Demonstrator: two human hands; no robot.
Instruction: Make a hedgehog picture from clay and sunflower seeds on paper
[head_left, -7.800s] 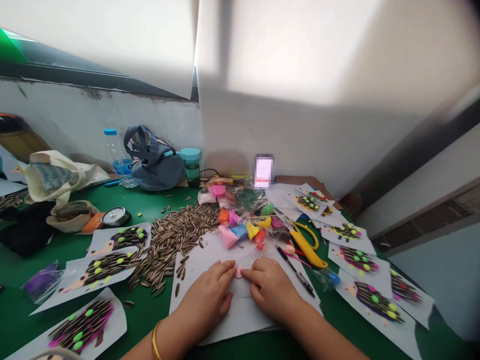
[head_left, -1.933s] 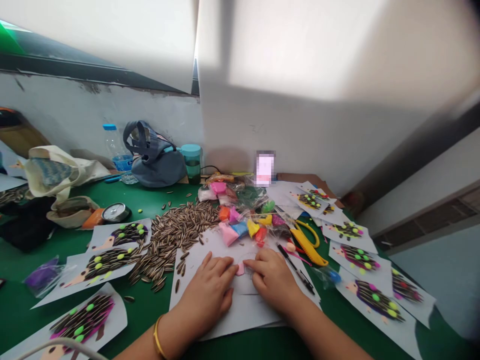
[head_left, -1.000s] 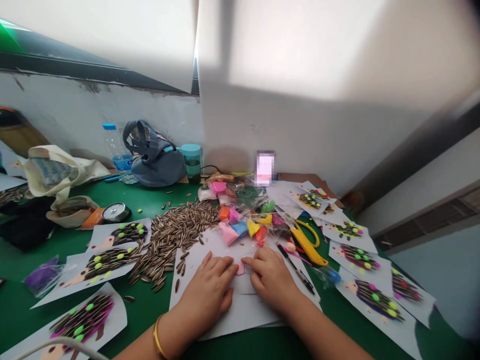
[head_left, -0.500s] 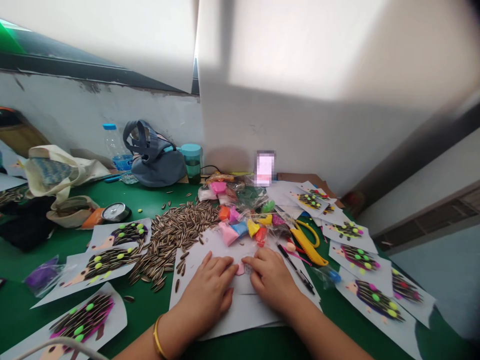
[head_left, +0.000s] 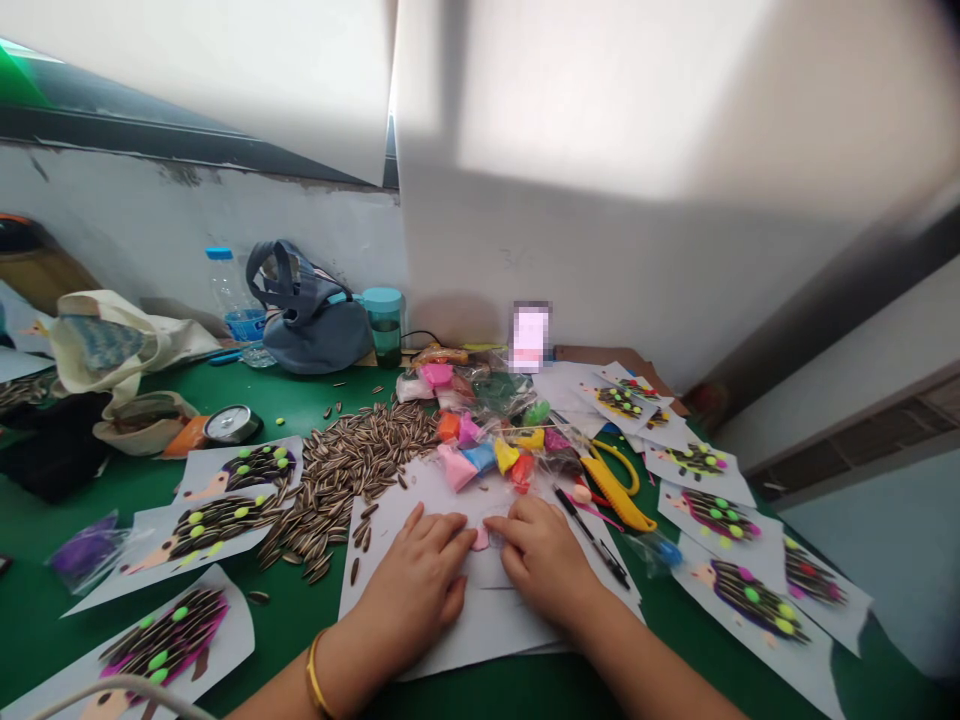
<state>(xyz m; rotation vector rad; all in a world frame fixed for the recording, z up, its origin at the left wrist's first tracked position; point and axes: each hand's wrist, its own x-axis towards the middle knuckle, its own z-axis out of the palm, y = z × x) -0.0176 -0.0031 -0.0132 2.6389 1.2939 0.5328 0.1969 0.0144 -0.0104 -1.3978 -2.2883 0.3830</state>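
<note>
Tabletop (head_left: pixel 300 400): green, against a whitish wall (head_left: pixel 465 250).
Pink clay (head_left: pixel 480 540): small piece on white paper (head_left: pixel 450 650), between both hands' fingertips.
Left hand (head_left: pixel 416 570): palm down, fingers extended, grasping nothing.
Right hand (head_left: pixel 541 550): index finger pointing at the clay, other fingers loosely bent, unclenched.
Sunflower seeds (head_left: pixel 360 450): heaped beyond the left hand.
Black pen (head_left: pixel 591 538): just beside the right hand.

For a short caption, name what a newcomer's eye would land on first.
Probably the heap of striped sunflower seeds on the green table, mostly left of the white paper. Next come the bright bags of modelling clay at the paper's far edge and the seed-covered hedgehog pictures along both sides. In the middle, the left hand and right hand flank a pink clay piece on the paper.
</note>
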